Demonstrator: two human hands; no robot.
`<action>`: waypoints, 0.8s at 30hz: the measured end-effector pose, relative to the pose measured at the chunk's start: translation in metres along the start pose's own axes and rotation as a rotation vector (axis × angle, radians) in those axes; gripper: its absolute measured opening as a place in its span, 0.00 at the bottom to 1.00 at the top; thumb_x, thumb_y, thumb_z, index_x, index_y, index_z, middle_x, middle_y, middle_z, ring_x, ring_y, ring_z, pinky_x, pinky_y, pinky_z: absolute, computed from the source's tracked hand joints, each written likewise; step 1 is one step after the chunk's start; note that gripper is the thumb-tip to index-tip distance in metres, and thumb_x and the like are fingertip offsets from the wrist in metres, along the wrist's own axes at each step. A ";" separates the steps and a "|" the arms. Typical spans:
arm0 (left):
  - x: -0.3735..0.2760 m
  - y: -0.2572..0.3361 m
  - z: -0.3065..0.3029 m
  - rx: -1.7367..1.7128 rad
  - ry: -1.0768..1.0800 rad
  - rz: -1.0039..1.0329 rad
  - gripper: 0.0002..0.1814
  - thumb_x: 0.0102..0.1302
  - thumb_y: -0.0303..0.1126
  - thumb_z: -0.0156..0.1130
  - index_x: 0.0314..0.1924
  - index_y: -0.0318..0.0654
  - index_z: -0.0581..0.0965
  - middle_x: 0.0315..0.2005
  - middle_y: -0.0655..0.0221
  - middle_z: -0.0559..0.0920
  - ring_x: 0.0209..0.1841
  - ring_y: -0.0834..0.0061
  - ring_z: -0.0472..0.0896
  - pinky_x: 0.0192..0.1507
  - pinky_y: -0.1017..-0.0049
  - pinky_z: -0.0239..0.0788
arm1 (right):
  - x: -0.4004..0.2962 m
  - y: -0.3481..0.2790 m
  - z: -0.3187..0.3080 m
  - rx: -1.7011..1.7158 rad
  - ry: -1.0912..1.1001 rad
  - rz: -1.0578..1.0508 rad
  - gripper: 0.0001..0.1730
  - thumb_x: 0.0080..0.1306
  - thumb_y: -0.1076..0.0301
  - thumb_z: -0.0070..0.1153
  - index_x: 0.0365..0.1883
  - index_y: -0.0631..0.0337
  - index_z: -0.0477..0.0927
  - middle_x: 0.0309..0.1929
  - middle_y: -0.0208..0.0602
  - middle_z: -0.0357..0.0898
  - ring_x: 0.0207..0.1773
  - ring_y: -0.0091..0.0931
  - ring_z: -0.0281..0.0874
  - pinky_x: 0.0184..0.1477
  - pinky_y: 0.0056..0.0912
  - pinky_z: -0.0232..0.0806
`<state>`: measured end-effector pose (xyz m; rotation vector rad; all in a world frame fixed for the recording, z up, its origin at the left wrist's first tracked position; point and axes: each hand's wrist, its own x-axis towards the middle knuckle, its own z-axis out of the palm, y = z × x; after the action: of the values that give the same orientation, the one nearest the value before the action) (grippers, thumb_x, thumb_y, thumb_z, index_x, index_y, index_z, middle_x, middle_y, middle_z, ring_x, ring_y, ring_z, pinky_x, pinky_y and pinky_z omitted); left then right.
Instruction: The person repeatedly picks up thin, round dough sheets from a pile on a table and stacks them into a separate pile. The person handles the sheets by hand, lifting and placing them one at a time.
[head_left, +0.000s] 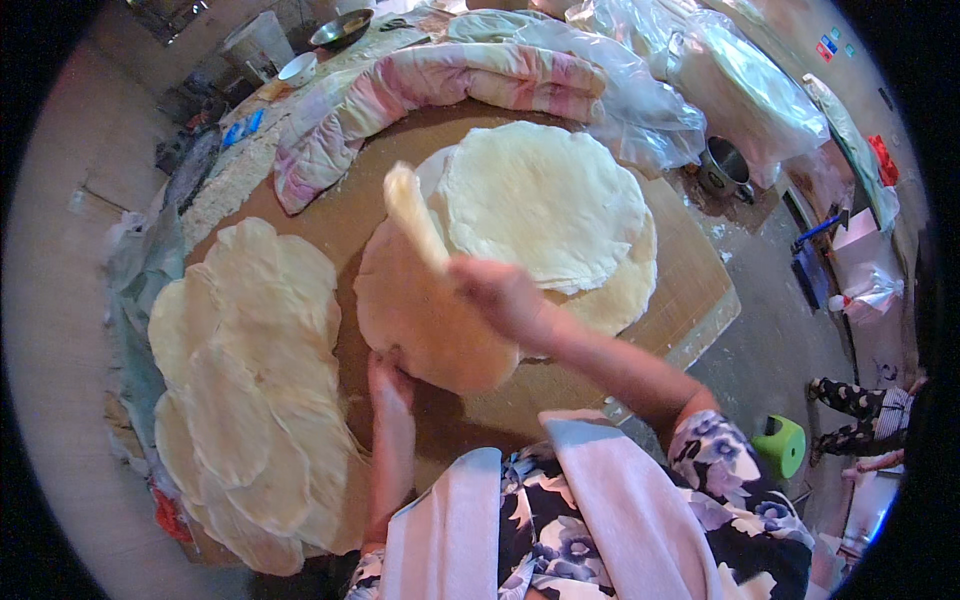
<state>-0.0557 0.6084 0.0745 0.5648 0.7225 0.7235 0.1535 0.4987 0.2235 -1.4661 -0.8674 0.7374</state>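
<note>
My left hand (391, 367) grips the near-left edge of a thin round flatbread sheet (442, 322) on the wooden board (675, 255). My right hand (499, 289) is closed on the near end of a pale, elongated piece (416, 217), blurred; whether it is a folded edge of dough or a rolling stick I cannot tell. Beyond it lies a stack of floury round dough sheets (540, 202), with a yellower sheet (622, 300) showing under its right side. Left of my left hand, many thin oval flatbreads (255, 390) overlap in a large pile.
A pink quilted cloth (450, 75) curves along the board's far side, beside clear plastic bags (645, 112). A metal mug (725, 166) stands at the far right, a white bowl (298, 69) and a pan (342, 30) at the back. A green stool (781, 448) and a person (870, 416) are at right.
</note>
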 end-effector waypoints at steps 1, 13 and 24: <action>-0.004 0.008 0.012 0.038 0.003 0.032 0.23 0.59 0.23 0.52 0.56 0.36 0.66 0.51 0.64 0.74 0.53 0.66 0.73 0.55 0.65 0.67 | 0.013 0.015 -0.024 -0.264 0.021 -0.335 0.09 0.55 0.78 0.56 0.36 0.63 0.76 0.31 0.22 0.73 0.32 0.17 0.68 0.37 0.20 0.65; -0.031 -0.056 0.078 -0.107 0.057 -0.293 0.18 0.60 0.29 0.54 0.51 0.46 0.69 0.45 0.69 0.76 0.43 0.72 0.76 0.39 0.69 0.71 | -0.058 0.106 -0.113 0.634 0.381 0.540 0.17 0.58 0.76 0.49 0.48 0.61 0.72 0.40 0.35 0.77 0.41 0.28 0.77 0.46 0.34 0.70; -0.044 -0.081 0.067 0.026 0.016 -0.261 0.15 0.60 0.28 0.53 0.49 0.42 0.71 0.37 0.69 0.80 0.34 0.73 0.78 0.33 0.71 0.71 | -0.071 0.101 -0.121 0.452 0.382 0.399 0.20 0.55 0.79 0.49 0.48 0.64 0.71 0.42 0.35 0.77 0.42 0.29 0.77 0.44 0.31 0.71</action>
<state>0.0021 0.5108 0.0784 0.4779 0.8042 0.4775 0.2289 0.3754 0.1294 -1.3145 -0.0994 0.8426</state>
